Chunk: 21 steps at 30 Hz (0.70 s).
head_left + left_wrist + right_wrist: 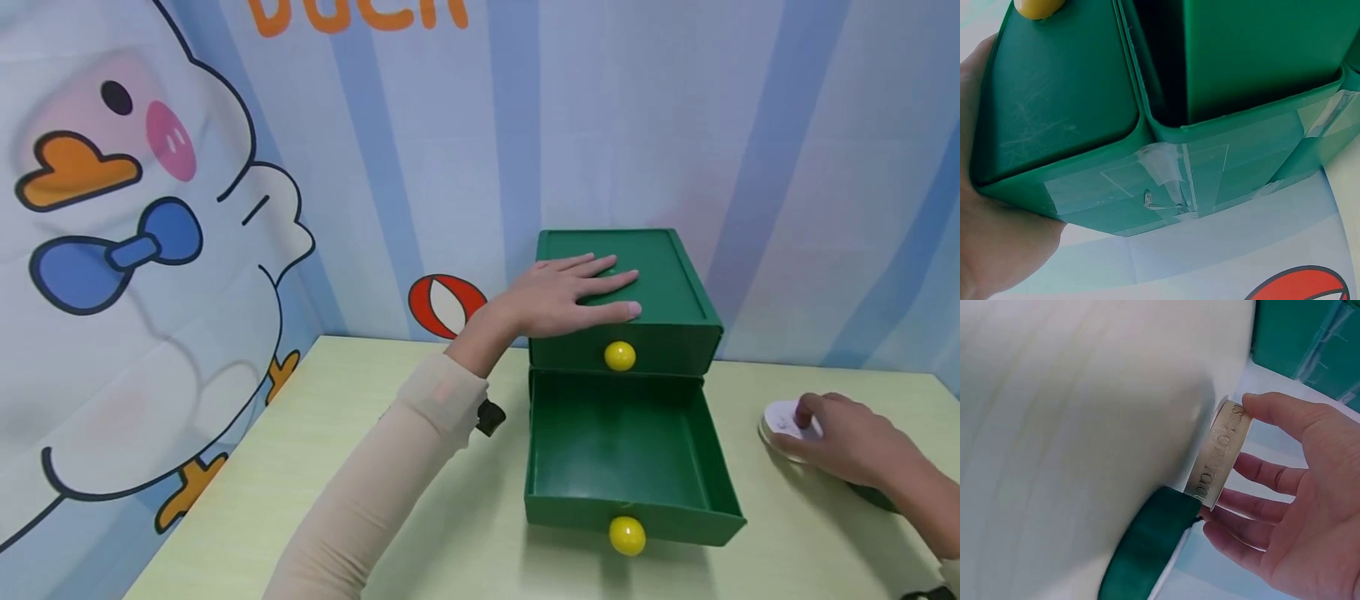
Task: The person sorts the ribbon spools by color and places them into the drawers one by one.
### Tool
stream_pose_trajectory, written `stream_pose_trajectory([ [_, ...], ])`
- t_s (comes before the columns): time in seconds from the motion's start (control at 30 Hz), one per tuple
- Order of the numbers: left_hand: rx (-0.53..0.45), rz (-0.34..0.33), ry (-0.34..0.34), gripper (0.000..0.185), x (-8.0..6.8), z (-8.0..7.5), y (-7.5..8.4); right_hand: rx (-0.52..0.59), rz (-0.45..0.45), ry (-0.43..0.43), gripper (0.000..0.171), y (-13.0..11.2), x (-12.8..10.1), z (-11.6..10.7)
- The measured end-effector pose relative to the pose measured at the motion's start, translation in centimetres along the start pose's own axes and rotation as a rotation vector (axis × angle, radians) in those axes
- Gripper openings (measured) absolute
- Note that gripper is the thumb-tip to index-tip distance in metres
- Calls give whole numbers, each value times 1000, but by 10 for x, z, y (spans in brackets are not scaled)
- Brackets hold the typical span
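- Left hand (573, 292) lies flat on top of the green drawer box (678, 275), fingers straight and spread, palm pressing down on the lid.
- The box stands toward the back of the pale desk (300, 467), close to the striped wall; its upper drawer is closed, yellow knob (619, 356) facing us.
- The lower drawer (626, 454) is pulled right out, and what shows of its inside is bare green floor; a second yellow knob (627, 535) sits on its front.
- Over on the right, the right hand (843, 437) curls its fingers around a small round white tin (780, 417) resting on the desk, well apart from the box.
- Right wrist view: thumb (1272, 409) on the tin's rim, fingers (1260, 475) beneath, embossed lettering on its side, a dark green piece (1147, 544) just beside it.
- Left wrist view: clear tape (1166, 175) patches the back of the box.
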<state>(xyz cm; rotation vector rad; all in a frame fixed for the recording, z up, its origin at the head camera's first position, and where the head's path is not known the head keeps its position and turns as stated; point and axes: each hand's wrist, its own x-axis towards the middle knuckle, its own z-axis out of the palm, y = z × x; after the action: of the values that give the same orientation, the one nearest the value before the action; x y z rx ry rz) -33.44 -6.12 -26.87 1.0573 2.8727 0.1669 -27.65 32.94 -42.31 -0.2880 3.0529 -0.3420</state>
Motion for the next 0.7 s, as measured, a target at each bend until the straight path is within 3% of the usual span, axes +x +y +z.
stream_pose_trajectory([
  [0.23, 4, 1, -3, 71, 0, 1, 1, 23, 21, -12, 57, -11, -7, -15],
  [0.37, 5, 10, 0, 71, 1, 2, 1, 30, 20, 22, 69, -19, -14, -27],
  [0.53, 5, 16, 3, 71, 0, 2, 1, -4, -35, 82, 84, -31, -21, -44],
  [0.7, -6, 18, 1, 70, -3, 3, 1, -25, -104, 139, 81, -45, -28, -61],
])
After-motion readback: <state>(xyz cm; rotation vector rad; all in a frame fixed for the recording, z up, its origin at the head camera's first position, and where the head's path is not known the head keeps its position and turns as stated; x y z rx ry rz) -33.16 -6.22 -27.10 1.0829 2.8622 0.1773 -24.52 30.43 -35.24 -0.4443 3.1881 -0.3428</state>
